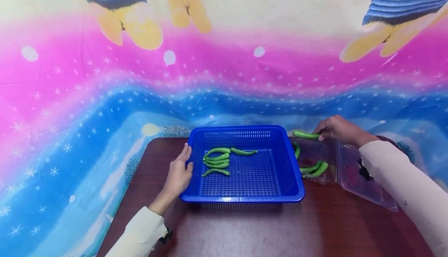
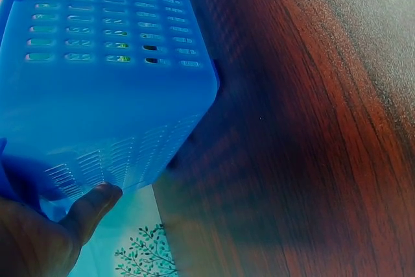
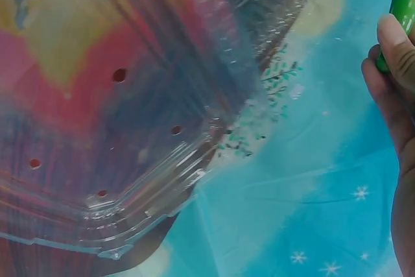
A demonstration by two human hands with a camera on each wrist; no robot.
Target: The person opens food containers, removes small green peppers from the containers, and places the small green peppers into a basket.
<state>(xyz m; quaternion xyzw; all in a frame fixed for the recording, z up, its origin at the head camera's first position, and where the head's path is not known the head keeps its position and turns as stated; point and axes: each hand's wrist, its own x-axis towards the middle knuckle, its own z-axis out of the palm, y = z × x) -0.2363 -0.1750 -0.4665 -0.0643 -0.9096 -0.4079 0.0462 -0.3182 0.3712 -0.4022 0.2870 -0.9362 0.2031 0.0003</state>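
Note:
In the head view, a blue plastic basket (image 1: 241, 200) with slotted sides stands on the table. Several curved green chili peppers (image 1: 217, 158) lie on its left side, one more (image 1: 244, 152) just right of them. My left hand (image 1: 177, 177) holds the basket's left rim; the left wrist view has a finger (image 2: 97, 202) against the outer wall. To the right of the basket, my right hand (image 1: 336, 130) pinches a green chili pepper (image 1: 305, 134) by one end, above a clear plastic box (image 1: 330, 152). The right wrist view catches that pepper (image 3: 403, 4) only partly.
More green chili peppers (image 1: 316, 168) lie in the clear box, close to the basket's right side. The box's hinged lid (image 1: 367, 191) lies folded out to the right, under my right forearm. A patterned cloth (image 1: 224, 74) hangs behind the dark wooden table (image 1: 245, 229).

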